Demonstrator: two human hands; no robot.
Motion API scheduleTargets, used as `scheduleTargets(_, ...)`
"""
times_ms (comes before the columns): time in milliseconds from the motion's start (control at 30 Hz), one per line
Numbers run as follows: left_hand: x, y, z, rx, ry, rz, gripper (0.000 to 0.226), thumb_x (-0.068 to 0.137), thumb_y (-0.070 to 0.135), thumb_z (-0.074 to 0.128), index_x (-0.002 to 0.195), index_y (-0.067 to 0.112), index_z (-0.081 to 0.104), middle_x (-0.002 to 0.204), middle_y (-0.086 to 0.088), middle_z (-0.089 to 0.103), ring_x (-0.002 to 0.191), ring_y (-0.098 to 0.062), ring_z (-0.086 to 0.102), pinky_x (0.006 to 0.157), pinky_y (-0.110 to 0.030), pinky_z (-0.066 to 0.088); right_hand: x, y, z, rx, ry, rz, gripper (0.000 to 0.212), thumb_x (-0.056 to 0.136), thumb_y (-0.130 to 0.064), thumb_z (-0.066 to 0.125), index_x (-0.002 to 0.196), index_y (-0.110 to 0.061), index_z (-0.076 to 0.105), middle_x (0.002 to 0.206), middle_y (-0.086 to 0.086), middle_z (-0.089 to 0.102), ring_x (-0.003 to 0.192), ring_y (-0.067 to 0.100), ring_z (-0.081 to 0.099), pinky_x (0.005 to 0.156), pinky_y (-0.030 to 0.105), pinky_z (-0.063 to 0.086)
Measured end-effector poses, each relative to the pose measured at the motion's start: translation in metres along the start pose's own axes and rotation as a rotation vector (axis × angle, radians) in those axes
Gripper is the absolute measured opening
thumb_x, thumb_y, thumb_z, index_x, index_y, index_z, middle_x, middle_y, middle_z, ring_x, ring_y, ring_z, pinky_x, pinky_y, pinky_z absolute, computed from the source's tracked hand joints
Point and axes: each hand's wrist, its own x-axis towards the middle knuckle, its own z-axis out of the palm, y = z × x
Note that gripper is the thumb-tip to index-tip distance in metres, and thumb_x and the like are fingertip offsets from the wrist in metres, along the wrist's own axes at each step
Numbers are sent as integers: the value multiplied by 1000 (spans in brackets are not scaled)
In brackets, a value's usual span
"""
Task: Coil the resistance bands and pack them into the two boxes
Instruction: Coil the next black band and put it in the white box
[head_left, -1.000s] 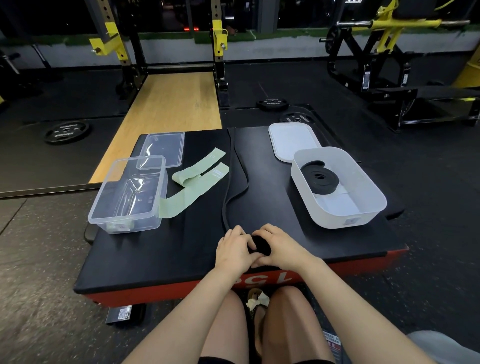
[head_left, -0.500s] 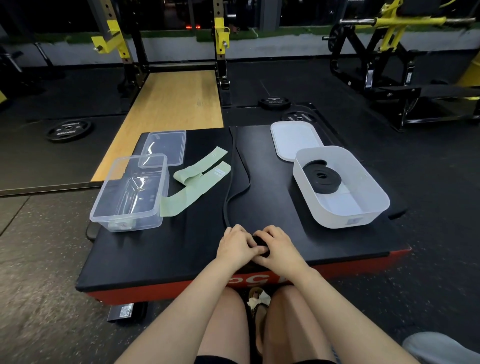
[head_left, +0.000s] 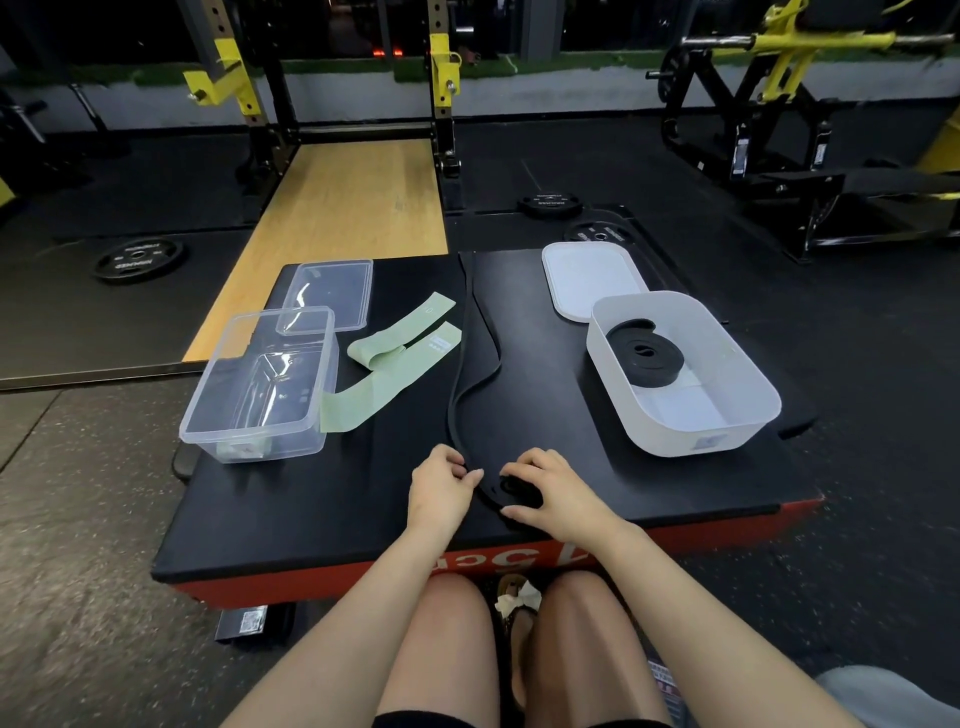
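Dim gym. Dark rubber floor (head_left: 675, 171); grey speckled floor at left. Wooden platform (head_left: 343, 223) runs back to a black rack (head_left: 270, 104) with yellow hooks. Weight plate (head_left: 139, 257) flat on floor at left; two plates (head_left: 549, 202) behind the desk (head_left: 571, 415). Black-yellow machine (head_left: 769, 104) at right. White wall strip at back.

Right hand (head_left: 558, 493) hides the band's coil (head_left: 511, 487).

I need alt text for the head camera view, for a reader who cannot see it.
Two hands, left and right, coil a long black band on a black platform. A white box holds a coiled black band; green bands lie beside a clear box.
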Motion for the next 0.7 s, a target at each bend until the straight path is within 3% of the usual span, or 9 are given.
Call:
scheduleTargets(267, 7, 4, -1, 32, -140, 52, 29, 81, 13, 72, 109, 10, 66, 104, -2, 69, 81, -7, 58, 79, -16, 43, 11, -2, -13, 17, -149, -45, 54, 82, -30, 72, 132, -23, 54, 126, -5, 52, 115, 12, 40, 98, 18, 28)
scheduleTargets(533, 17, 11, -10, 193, -278, 44, 22, 75, 22, 78, 94, 16, 68, 93, 2, 70, 87, -11, 63, 84, -25, 49, 19, -4, -21, 98, -239, 17, 60, 75, -22, 78, 125, -26, 46, 117, -7, 53, 112, 9, 44, 100, 26, 38)
scheduleTargets(700, 18, 16, -8, 245, -277, 13, 22, 77, 23, 77, 95, 18, 66, 93, 2, 71, 91, -12, 64, 83, -26, 48, 13, 0, -19, 62, -71, 130, 68, 64, -37, 85, 120, -21, 50, 109, -7, 48, 99, 10, 48, 88, 27, 44)
